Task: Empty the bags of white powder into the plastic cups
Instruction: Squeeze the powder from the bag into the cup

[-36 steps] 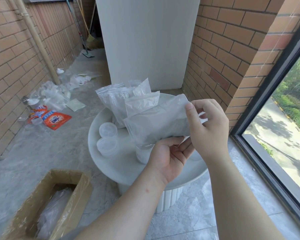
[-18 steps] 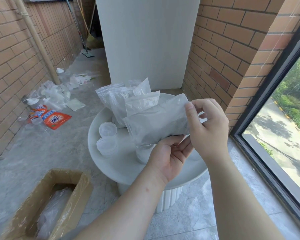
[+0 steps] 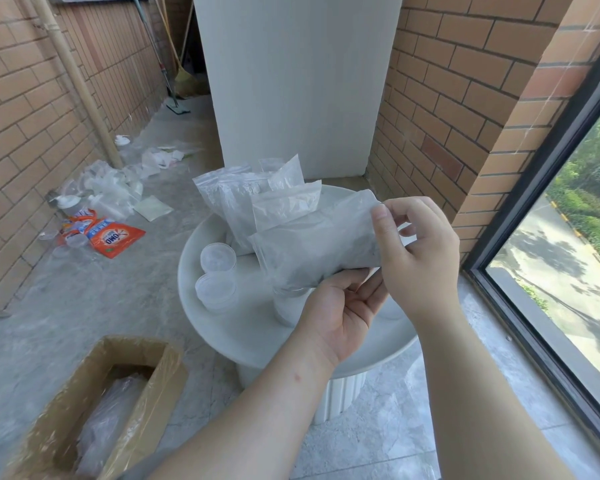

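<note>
Hands are both working the bag, which you are holding sideways above the middle of the table, its left end dipping just over the open cup; your right hand is pinching the right end between thumb and fingers; your left hand is gripping the lower edge from beneath, fingers curled onto the plastic; whether the left end is open, I cannot tell. You are probably pouring, so be raising the right end slowly, keeping the low corner centred over the rim; be tapping rather than shaking, since fine powder is likely to drift; be steering clear of the lidded cups on the left and the spare bags on the far side.
</note>
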A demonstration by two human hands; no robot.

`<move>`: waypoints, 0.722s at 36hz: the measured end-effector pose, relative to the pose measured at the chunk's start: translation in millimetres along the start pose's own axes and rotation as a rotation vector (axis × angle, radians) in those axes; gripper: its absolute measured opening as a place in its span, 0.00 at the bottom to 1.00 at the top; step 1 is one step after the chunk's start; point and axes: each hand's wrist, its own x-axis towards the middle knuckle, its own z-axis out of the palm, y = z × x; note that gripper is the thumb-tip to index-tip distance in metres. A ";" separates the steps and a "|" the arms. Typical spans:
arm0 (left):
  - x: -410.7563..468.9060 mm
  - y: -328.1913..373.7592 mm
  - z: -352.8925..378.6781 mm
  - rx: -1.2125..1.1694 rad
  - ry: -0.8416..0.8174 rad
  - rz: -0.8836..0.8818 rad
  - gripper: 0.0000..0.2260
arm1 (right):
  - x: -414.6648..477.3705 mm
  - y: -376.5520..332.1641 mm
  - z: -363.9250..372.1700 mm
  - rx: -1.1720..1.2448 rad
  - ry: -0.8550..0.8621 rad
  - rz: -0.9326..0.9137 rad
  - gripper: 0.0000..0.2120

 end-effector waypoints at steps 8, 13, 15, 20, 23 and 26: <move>0.1 -0.7 -2.2 0.020 -0.011 -0.002 0.12 | -0.1 0.5 0.6 0.002 0.003 -0.004 0.06; 0.7 -0.9 -3.4 0.033 -0.037 -0.012 0.13 | 0.1 1.2 0.6 -0.008 0.009 -0.010 0.06; 0.2 -1.0 -4.1 0.036 -0.052 -0.012 0.14 | 0.1 1.2 0.8 -0.013 0.010 -0.008 0.06; -1.0 -3.9 -5.6 0.053 -0.078 -0.017 0.14 | 0.0 1.1 1.0 -0.024 0.010 -0.011 0.06; -0.3 -5.0 -6.3 0.036 -0.077 -0.029 0.16 | 0.3 1.3 0.9 -0.028 0.015 -0.011 0.06; -0.4 -4.5 -5.8 0.040 -0.070 -0.038 0.17 | 0.4 1.1 0.8 -0.023 0.016 -0.014 0.06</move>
